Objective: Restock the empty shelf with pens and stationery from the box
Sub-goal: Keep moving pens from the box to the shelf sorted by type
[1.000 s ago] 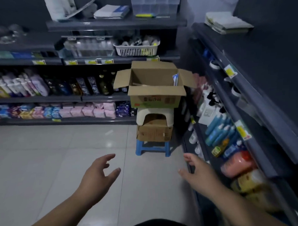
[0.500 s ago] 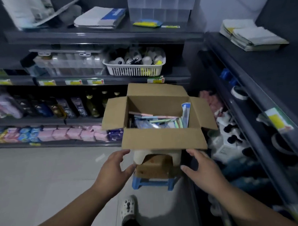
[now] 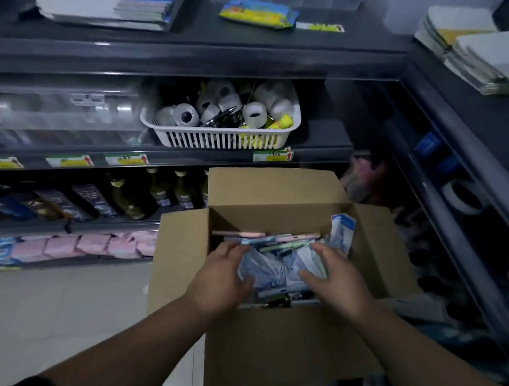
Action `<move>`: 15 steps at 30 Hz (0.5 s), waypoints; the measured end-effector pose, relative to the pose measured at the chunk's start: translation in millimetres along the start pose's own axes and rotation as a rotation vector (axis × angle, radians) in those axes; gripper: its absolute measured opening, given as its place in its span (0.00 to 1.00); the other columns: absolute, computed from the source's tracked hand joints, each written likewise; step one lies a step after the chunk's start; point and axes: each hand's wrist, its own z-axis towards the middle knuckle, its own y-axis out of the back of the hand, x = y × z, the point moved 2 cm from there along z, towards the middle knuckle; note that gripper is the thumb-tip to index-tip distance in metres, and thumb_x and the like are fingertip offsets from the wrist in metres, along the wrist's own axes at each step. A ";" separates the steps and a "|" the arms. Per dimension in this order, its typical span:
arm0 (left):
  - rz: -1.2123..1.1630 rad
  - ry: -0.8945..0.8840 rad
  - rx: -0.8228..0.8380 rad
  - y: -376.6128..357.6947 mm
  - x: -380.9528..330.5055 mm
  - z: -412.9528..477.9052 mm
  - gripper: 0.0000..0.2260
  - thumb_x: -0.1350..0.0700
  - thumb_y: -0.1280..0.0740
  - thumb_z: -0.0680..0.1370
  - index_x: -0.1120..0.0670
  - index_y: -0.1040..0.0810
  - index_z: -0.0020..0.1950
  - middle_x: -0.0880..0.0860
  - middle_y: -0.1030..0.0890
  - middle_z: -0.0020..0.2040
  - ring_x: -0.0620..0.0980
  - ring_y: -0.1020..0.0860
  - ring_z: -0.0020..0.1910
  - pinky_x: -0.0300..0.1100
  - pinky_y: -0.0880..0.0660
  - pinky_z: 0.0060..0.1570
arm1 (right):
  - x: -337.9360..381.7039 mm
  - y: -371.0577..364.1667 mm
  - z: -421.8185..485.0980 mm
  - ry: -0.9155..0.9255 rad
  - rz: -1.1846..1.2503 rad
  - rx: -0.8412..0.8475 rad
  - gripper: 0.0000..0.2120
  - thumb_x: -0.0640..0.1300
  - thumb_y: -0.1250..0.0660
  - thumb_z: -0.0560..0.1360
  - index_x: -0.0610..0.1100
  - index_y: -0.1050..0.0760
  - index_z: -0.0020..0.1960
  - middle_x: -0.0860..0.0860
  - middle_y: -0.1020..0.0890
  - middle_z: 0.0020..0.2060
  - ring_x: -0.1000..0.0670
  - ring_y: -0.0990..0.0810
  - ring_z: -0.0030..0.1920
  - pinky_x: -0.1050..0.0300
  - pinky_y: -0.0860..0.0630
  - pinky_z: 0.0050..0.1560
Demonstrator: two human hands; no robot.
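Observation:
An open cardboard box [image 3: 276,189] stands in front of me with its flaps folded out. Inside lie pen packs and blue-and-white stationery packets [image 3: 268,269], with one blue carded pack [image 3: 342,227] upright at the right wall. My left hand [image 3: 219,284] and my right hand [image 3: 338,279] are both down in the box. They close on the bundle of packets from either side, thumbs on top. A bare stretch of dark shelf [image 3: 326,128] lies just right of the white basket.
A white basket [image 3: 216,140] of tape rolls and pens sits on the shelf above the box, beside a clear plastic organiser [image 3: 54,114]. Notebooks [image 3: 140,8] and a yellow packet [image 3: 257,13] lie on top; paper stacks [image 3: 480,54] at right. Bottles [image 3: 128,198] fill lower shelves.
I have stepped up to the box, which now fills the lower middle of the view. Both hands went from the front flap into the box and closed on the packets.

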 end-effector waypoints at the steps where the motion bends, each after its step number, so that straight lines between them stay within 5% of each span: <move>1: 0.008 0.039 0.039 -6.5 0.6 7.9 0.30 0.46 0.34 0.76 0.49 0.40 0.76 0.50 0.42 0.76 0.49 0.39 0.72 0.38 0.41 0.70 | -1.3 -3.2 9.9 -0.001 -0.020 0.017 0.29 0.55 0.32 0.75 0.49 0.35 0.73 0.52 0.30 0.70 0.51 0.32 0.69 0.61 0.36 0.63; 9: -0.024 0.545 0.244 -59.0 7.8 47.9 0.42 0.47 0.35 0.76 0.52 0.62 0.78 0.58 0.62 0.77 0.60 0.53 0.77 0.50 0.44 0.72 | -26.0 -35.5 72.9 0.127 -0.124 0.211 0.33 0.57 0.30 0.73 0.53 0.38 0.73 0.53 0.33 0.72 0.52 0.35 0.71 0.59 0.35 0.65; 15: 0.023 0.665 0.198 -75.7 9.1 63.8 0.40 0.49 0.37 0.78 0.55 0.64 0.77 0.61 0.60 0.77 0.61 0.51 0.76 0.52 0.43 0.71 | -40.4 -56.3 116.3 0.310 -0.297 0.372 0.36 0.58 0.31 0.72 0.54 0.43 0.75 0.54 0.44 0.77 0.50 0.47 0.76 0.52 0.43 0.73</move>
